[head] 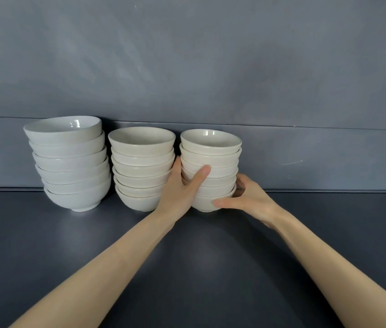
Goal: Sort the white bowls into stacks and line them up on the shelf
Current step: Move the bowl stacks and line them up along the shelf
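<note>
White bowls (141, 140): sorted into three upright stacks, all in one row on the shelf, close to the back panel.
Back panel (211, 67): grey metal, behind the middle stack, fills the upper view.
Shelf (45, 245): dark grey surface, under the middle stack and running forward from it.
Left stack (69, 164): left of the middle stack, just beside it with a narrow gap; widest bowls, cooler white, about six; top bowl sits slightly tilted.
Middle stack (141, 166): landmark; cream-white, about six bowls, upright, no hand grips it.
Right stack (220, 159): right of the middle stack, just beside it; smallest bowls, about six, foot down on the shelf.
Left hand (180, 192): in the gap between the middle stack and the right stack; thumb (202, 174) laid across the right stack's front, other fingers hidden behind it; gripping that stack.
Right hand (248, 200): on the far side of the right stack from the middle stack; thumb tip (225, 202) pressed on the lowest bowl, fingers curled round its right wall; holding the stack low.
</note>
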{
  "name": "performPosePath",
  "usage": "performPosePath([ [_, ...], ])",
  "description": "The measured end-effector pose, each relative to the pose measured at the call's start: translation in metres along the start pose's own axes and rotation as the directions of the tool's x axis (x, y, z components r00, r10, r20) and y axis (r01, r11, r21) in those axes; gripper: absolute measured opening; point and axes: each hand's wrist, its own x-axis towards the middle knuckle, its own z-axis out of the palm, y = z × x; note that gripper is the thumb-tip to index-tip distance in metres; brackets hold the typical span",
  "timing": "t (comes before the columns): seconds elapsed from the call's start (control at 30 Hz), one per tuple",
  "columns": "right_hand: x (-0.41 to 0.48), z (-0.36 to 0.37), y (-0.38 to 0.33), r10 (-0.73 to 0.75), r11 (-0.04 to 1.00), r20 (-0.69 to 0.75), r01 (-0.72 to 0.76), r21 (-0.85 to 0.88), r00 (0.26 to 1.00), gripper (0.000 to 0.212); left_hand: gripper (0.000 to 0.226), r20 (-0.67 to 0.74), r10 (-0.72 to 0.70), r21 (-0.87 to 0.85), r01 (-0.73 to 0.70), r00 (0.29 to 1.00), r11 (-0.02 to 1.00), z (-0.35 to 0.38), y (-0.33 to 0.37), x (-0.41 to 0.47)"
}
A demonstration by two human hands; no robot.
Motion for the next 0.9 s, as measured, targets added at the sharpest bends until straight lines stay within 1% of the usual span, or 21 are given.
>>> performPosePath([
  [0.23,0.0008,-0.0009,0.0038,-0.001,0.999,-0.012,0.001,0.052,1.0,0.072,0.066,0.036,0.001,-0.019,0.0,0.999,1.0,-0.0006,-0.0022,0.0028],
  [0.37,0.0003,0.0005,0.0033,-0.003,0.998,-0.016,0.004,0.056,1.0,0.069,0.066,0.044,0.003,-0.03,-0.001,0.999,1.0,-0.0007,-0.0032,0.0022],
  [0.63,0.0012,0.0003,0.0052,0.0,0.999,-0.021,0.001,0.042,1.0,0.074,0.068,0.041,0.004,-0.019,-0.003,0.999,1.0,-0.0006,-0.0017,0.0013],
  [0.77,0.0018,-0.0001,0.0064,0.006,1.0,-0.02,-0.005,0.026,1.0,0.073,0.065,0.044,-0.014,-0.023,0.015,0.999,1.0,-0.0012,0.0008,0.0011],
  [0.9,0.0027,-0.0009,0.0064,0.009,1.0,-0.006,-0.009,0.006,1.0,0.079,0.057,0.013,-0.028,-0.013,0.028,1.0,1.0,0.0001,0.0031,-0.0011],
])
